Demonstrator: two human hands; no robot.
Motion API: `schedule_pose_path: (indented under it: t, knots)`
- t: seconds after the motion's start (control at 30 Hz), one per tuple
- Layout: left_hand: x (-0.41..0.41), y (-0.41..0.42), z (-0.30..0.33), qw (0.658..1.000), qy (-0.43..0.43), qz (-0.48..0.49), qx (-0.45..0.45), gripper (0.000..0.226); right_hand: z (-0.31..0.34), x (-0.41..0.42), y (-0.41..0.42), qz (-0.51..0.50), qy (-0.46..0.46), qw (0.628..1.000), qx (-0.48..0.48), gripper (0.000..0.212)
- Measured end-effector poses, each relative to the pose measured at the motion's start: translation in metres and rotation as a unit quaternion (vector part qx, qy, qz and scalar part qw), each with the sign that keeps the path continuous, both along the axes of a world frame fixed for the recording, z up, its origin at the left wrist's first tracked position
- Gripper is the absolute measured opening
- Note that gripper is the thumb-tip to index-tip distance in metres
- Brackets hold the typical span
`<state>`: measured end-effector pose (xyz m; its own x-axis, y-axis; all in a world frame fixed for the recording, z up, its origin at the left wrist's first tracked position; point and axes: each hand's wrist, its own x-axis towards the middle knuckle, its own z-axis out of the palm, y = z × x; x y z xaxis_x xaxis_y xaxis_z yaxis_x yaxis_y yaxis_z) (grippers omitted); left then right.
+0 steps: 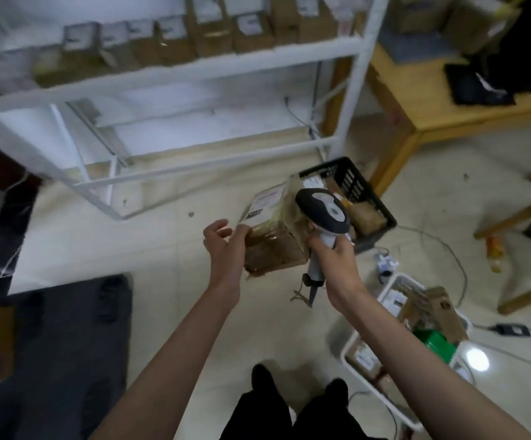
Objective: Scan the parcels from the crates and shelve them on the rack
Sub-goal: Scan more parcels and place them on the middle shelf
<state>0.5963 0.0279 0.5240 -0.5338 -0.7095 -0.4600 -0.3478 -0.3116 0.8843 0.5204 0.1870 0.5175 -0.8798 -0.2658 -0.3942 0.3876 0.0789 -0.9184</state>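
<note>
A brown cardboard parcel [273,230] with a white label on its upper face hangs in mid-air before me. My left hand [226,246] holds its left side, thumb and fingers curled round the edge. My right hand [334,252] grips the handle of a grey and white barcode scanner [323,211], whose head sits right beside the parcel's right side. A black crate [365,198] with parcels stands on the floor behind. A white crate [394,344] with parcels and a green item lies at my lower right. The white rack [175,71] stands ahead, with several parcels on its upper shelf.
A wooden table [448,100] stands at the right with boxes and a black object on it. Cables run across the tiled floor near the crates. A dark mat [61,354] covers the floor at the lower left. My legs show at the bottom.
</note>
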Motion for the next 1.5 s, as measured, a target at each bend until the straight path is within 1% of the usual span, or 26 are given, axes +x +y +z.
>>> schedule_pose_path:
  t: [0.03, 0.07, 0.1, 0.13, 0.2, 0.23, 0.27, 0.3, 0.33, 0.37, 0.43, 0.57, 0.67, 0.73, 0.83, 0.9, 1.0, 1.1, 1.23, 1.37, 1.5]
  knots:
    - [0.005, -0.014, 0.011, 0.998, 0.013, 0.005, 0.056, 0.040, 0.005, 0.001, -0.011, 0.007, 0.006, 1.000, -0.006, 0.015]
    - [0.011, -0.027, 0.021, 0.994, 0.034, -0.010, 0.102, 0.040, 0.012, 0.003, -0.022, 0.013, 0.013, 1.000, -0.018, 0.014]
    - [0.018, -0.037, 0.032, 0.990, 0.055, -0.036, 0.125, 0.033, 0.019, 0.003, -0.032, 0.020, 0.019, 0.999, -0.035, 0.015]
    - [0.026, -0.044, 0.040, 0.988, 0.067, -0.065, 0.127, 0.025, 0.027, 0.004, -0.043, 0.028, 0.025, 0.998, -0.056, 0.018]
    - [0.039, -0.055, 0.050, 0.985, 0.087, -0.087, 0.120, 0.022, 0.043, 0.005, -0.062, 0.045, 0.035, 0.994, -0.098, 0.034]
    - [0.044, -0.059, 0.055, 0.983, 0.096, -0.086, 0.133, 0.030, 0.050, 0.004, -0.071, 0.055, 0.041, 0.991, -0.112, 0.039]
    - [0.049, -0.064, 0.059, 0.981, 0.100, -0.081, 0.148, 0.049, 0.056, 0.002, -0.078, 0.065, 0.046, 0.990, -0.120, 0.040]
    - [0.053, -0.069, 0.064, 0.977, 0.107, -0.077, 0.165, 0.067, 0.062, -0.001, -0.084, 0.080, 0.050, 0.988, -0.123, 0.037]
    - [0.055, -0.075, 0.066, 0.975, 0.117, -0.074, 0.171, 0.078, 0.066, -0.004, -0.089, 0.097, 0.055, 0.986, -0.126, 0.031]
    - [0.058, -0.081, 0.071, 0.975, 0.127, -0.067, 0.169, 0.082, 0.069, -0.008, -0.092, 0.115, 0.062, 0.984, -0.124, 0.029]
    - [0.060, -0.090, 0.078, 0.979, 0.136, -0.054, 0.143, 0.084, 0.074, -0.017, -0.098, 0.137, 0.076, 0.981, -0.111, 0.027]
    - [0.057, -0.098, 0.093, 0.988, 0.120, -0.056, 0.078, 0.089, 0.087, -0.034, -0.103, 0.156, 0.087, 0.980, -0.093, 0.022]
    - [0.049, -0.098, 0.098, 0.991, 0.121, -0.052, 0.017, 0.100, 0.097, -0.049, -0.104, 0.164, 0.105, 0.975, -0.107, 0.023]
    - [0.041, -0.098, 0.102, 0.993, 0.112, -0.025, -0.022, 0.108, 0.102, -0.060, -0.105, 0.167, 0.110, 0.973, -0.112, 0.016]
    - [0.030, -0.098, 0.103, 0.992, 0.100, 0.009, -0.073, 0.119, 0.114, -0.071, -0.109, 0.186, 0.138, 0.969, -0.081, 0.011]
    - [0.023, -0.100, 0.103, 0.989, 0.103, 0.026, -0.100, 0.117, 0.124, -0.074, -0.113, 0.213, 0.167, 0.960, -0.072, 0.007]
    - [0.009, -0.106, 0.102, 0.982, 0.098, 0.056, -0.151, 0.112, 0.138, -0.073, -0.119, 0.252, 0.200, 0.944, -0.070, 0.007]
    - [-0.003, -0.111, 0.101, 0.970, 0.083, 0.084, -0.214, 0.108, 0.146, -0.069, -0.124, 0.271, 0.201, 0.938, -0.083, 0.011]
    - [-0.008, -0.112, 0.101, 0.949, 0.079, 0.097, -0.289, 0.114, 0.155, -0.064, -0.129, 0.276, 0.189, 0.937, -0.099, 0.012]
    - [-0.008, -0.110, 0.101, 0.934, 0.079, 0.107, -0.331, 0.113, 0.163, -0.062, -0.128, 0.280, 0.177, 0.937, -0.110, 0.012]
    - [-0.010, -0.106, 0.098, 0.925, 0.067, 0.112, -0.356, 0.109, 0.169, -0.062, -0.122, 0.289, 0.189, 0.932, -0.112, 0.010]
